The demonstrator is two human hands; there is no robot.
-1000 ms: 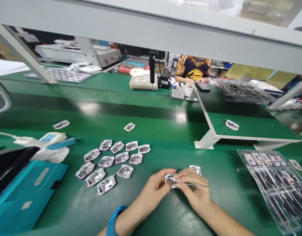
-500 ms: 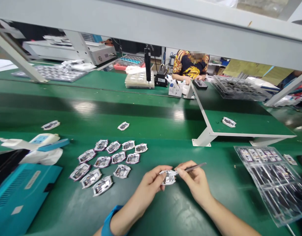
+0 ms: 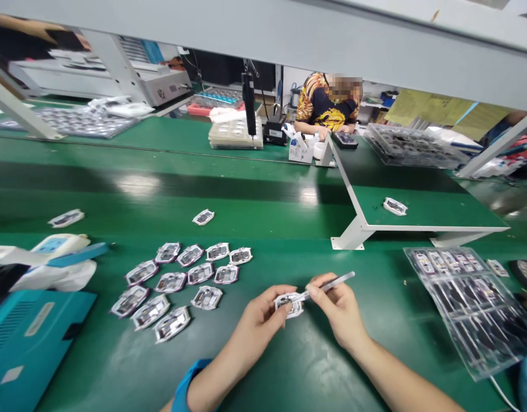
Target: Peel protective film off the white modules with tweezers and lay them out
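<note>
My left hand (image 3: 263,313) pinches a small white-framed electronic part (image 3: 289,303) just above the green table. My right hand (image 3: 338,306) grips metal tweezers (image 3: 332,283), whose tip touches the part's right edge. Left of my hands lies a cluster of several similar parts (image 3: 177,283) in rough rows on the table.
A teal machine (image 3: 27,337) and a white handheld device (image 3: 52,246) sit at the left. A clear blister tray (image 3: 469,303) of parts lies at the right. Behind it stands a raised green shelf (image 3: 417,214) with one part. A person in a patterned shirt (image 3: 325,106) works across the green belt (image 3: 246,194).
My right hand has turned the tweezers so the handle points up and right, with the tip at the part. The view shifted slightly; a spare part beside my hands is no longer seen.
</note>
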